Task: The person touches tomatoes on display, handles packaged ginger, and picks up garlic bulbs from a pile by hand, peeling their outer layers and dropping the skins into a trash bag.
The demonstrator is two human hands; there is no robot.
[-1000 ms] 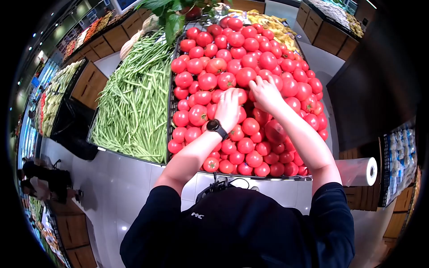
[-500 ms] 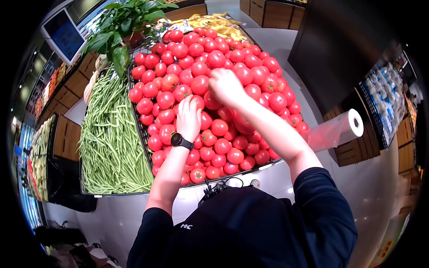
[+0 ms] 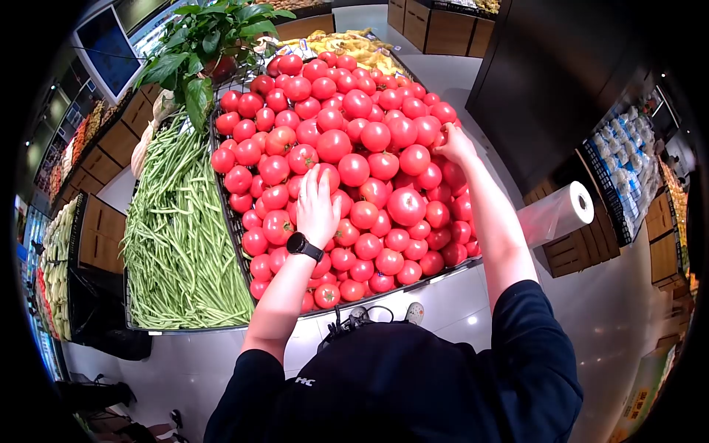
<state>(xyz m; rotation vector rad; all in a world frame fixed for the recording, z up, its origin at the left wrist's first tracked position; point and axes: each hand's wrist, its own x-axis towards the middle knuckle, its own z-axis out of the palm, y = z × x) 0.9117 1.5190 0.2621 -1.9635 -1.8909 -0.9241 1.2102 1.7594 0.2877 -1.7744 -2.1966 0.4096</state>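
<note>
Head view: left hand resting on heaped tomatoes
The left hand's fingers lie extended, not gripping; the right hand curls at the heap's far right edge, and whether it holds a tomato cannot be told. The heap sits beside green beans. Best keep the left light, steadying neighbours, and use soft fingertips on the right to avoid bruising or rolling.

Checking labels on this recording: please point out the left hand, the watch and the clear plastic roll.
Left hand (image 3: pixel 318 210), head view: back of the hand.
Watch (image 3: pixel 297 243), head view: dark round face.
Clear plastic roll (image 3: pixel 559 213), head view: side of the roll.
</note>
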